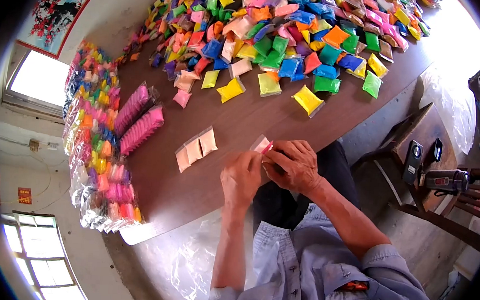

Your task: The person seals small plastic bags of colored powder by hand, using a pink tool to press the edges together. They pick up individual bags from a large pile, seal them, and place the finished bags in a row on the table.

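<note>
Near the table's front edge, my left hand (241, 176) and my right hand (294, 165) meet with their fingers pinched together. Between them is a small pink packet (262, 144) in clear plastic, with a bright red-pink part by my right fingertips. My fingers cover much of it, so its lower part is hidden. To the left of my hands lie several peach packets (196, 149) side by side in a row on the brown table (198, 111).
A large heap of colourful packets (291, 37) covers the table's far side. Rows of magenta packets (141, 128) lie at left, beside bulging clear bags of packets (99, 158). On the right, a wooden stool (400, 135) holds a black phone-like device (413, 160) and a flask (446, 179).
</note>
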`<state>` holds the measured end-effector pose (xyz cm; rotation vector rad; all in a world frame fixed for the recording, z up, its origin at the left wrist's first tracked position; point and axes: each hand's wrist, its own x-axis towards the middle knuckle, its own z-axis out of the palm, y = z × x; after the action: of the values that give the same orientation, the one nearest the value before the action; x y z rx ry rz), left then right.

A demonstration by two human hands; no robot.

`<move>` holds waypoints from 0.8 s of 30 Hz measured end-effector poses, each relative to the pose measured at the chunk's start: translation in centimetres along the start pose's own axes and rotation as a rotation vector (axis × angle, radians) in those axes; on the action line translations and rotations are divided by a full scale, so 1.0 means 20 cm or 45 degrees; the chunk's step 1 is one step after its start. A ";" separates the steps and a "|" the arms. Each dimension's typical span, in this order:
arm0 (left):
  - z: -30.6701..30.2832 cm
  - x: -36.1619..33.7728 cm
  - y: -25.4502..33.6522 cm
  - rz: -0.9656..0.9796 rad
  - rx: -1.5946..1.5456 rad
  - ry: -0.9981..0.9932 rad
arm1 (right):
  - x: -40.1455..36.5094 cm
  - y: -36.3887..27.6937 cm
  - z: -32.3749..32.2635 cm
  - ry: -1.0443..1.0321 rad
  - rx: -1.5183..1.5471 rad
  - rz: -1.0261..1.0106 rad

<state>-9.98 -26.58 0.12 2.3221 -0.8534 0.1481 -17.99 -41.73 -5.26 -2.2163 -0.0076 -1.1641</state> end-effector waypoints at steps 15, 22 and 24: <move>-0.03 0.00 -0.03 -0.104 -0.025 0.028 | -0.02 0.01 0.01 -0.018 -0.009 0.022; 0.04 -0.11 -0.07 -0.081 0.139 0.115 | -0.02 0.02 0.02 -0.008 0.003 0.009; 0.02 -0.09 -0.12 -0.115 0.164 0.119 | -0.03 0.01 0.02 -0.021 -0.008 0.025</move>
<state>-10.04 -24.45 -2.02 2.4474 -0.7097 0.2776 -17.98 -41.52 -5.91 -2.2267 0.0114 -1.1364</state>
